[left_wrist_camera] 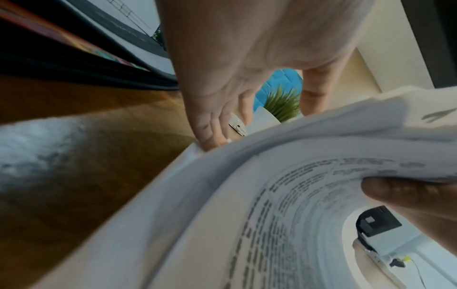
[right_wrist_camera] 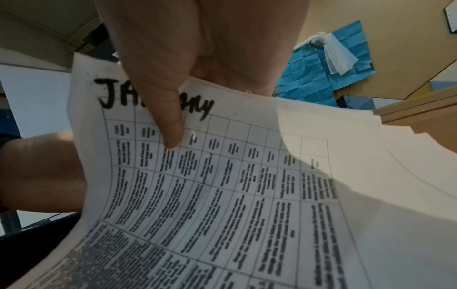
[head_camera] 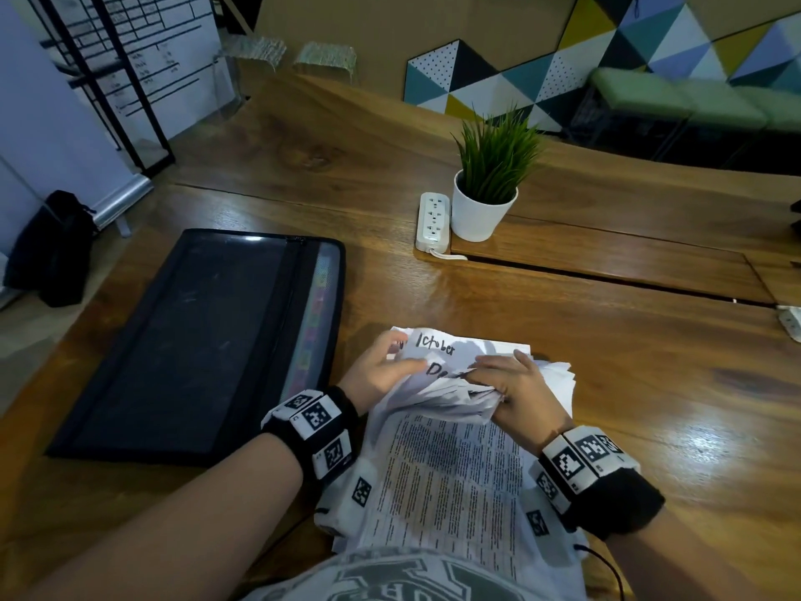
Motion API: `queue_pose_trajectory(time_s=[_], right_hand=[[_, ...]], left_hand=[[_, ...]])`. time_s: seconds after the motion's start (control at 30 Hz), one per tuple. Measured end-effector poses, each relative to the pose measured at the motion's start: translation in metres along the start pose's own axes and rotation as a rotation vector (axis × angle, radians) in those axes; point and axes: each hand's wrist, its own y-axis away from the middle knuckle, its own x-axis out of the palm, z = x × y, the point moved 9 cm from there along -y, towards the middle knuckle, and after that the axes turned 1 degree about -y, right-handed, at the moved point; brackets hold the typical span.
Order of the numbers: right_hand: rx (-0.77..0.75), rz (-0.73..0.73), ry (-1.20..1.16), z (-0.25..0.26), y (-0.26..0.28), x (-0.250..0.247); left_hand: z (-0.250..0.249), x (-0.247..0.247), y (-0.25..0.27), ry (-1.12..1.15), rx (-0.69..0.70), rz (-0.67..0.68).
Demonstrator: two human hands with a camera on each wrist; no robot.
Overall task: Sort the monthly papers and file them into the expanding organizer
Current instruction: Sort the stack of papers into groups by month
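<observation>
A thick stack of printed papers (head_camera: 450,466) lies on the wooden table (head_camera: 650,405) right in front of me, its far ends lifted and fanned. My left hand (head_camera: 396,353) pinches the far left corner of the raised sheets, the thumb lying over one marked "October". My right hand (head_camera: 490,379) grips a bent-back bundle of the papers (right_wrist_camera: 222,185); its thumb (right_wrist_camera: 170,121) presses on a table-printed sheet marked "January". In the left wrist view my fingers (left_wrist_camera: 210,129) touch the edge of the papers (left_wrist_camera: 272,195). The black expanding organizer (head_camera: 195,340) lies flat to the left, coloured tabs along its right side.
A potted green plant (head_camera: 487,188) and a white power strip (head_camera: 433,221) stand beyond the papers, beside a raised wooden panel (head_camera: 607,262). A black bag (head_camera: 52,249) sits on the floor at far left. A small white object (head_camera: 791,325) lies at the right edge.
</observation>
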Motion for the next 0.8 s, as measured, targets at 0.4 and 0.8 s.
queue_pose_trajectory(time_s=[0.4,0.8], right_hand=[[-0.121,-0.096,0.032,0.009,0.0,-0.012],[-0.109,-0.119,-0.07,0.01,0.006,-0.016]], left_hand=[[0.002,-0.02,0.001,-0.425,0.118,-0.181],[-0.007,-0.013,0.012,-0.231,0.218,-0.061]])
